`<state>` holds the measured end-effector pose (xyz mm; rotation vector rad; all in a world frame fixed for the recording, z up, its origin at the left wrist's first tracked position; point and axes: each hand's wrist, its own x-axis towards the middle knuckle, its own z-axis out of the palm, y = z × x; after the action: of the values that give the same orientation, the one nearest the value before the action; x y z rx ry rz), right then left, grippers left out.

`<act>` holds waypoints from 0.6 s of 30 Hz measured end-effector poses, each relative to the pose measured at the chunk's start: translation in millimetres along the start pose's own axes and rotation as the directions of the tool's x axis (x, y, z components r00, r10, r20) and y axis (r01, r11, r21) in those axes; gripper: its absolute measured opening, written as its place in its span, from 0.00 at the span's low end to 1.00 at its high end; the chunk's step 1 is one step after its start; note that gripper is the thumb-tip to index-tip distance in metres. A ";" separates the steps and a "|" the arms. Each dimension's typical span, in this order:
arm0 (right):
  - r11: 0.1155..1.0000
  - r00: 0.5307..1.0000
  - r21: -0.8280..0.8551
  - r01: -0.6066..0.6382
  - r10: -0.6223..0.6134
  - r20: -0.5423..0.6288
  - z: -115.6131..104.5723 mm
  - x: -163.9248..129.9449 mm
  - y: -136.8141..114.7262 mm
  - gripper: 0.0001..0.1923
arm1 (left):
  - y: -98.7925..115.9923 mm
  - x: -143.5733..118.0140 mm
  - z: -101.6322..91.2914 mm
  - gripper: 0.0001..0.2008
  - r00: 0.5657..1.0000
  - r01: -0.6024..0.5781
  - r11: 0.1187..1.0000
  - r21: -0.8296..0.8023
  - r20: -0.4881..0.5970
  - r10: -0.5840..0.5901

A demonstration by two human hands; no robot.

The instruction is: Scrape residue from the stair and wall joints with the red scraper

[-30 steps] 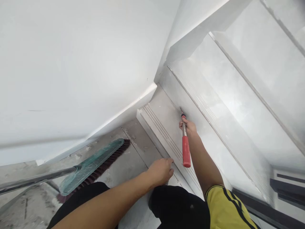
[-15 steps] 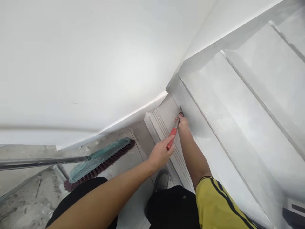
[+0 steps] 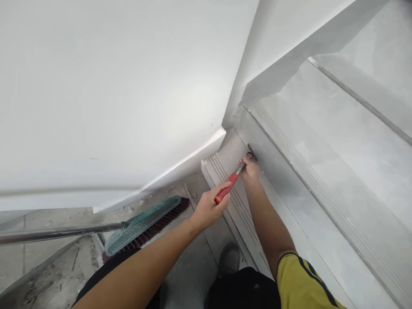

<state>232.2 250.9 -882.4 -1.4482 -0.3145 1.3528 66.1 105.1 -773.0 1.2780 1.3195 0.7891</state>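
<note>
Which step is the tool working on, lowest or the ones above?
The lowest step: the tool tip meets the corner where its tread joins the riser, right hand at the tip. The upper steps are untouched.

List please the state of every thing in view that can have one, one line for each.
Red-handled metal scraper tool: held in both hands, tip against the stair corner.
Left hand: shut on the red grip.
Right hand: shut on the metal shaft near the tip.
Green-headed push broom: lying on the dusty floor, untouched.
Grey tiled stair step: dusty.
</note>
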 end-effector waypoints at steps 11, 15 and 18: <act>0.989 0.997 0.145 -0.043 0.051 -0.055 18.7 0.6 5.4 0.12 | -9.7 11.7 -18.9 0.21 0.995 0.057 0.992 -0.116 -0.080 -0.067; 0.989 0.999 0.147 0.021 -0.014 -0.050 16.4 5.0 18.2 0.10 | -16.8 14.9 -23.3 0.22 0.998 0.049 0.988 -0.144 -0.024 -0.053; 0.997 0.998 0.082 -0.008 0.013 -0.062 14.0 7.2 20.1 0.08 | -18.4 13.4 -25.2 0.23 0.995 0.082 0.982 -0.171 -0.046 -0.092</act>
<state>213.7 255.7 -899.3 -1.4226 -0.2092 1.3114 39.7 119.6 -788.8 1.0649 1.3129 0.8596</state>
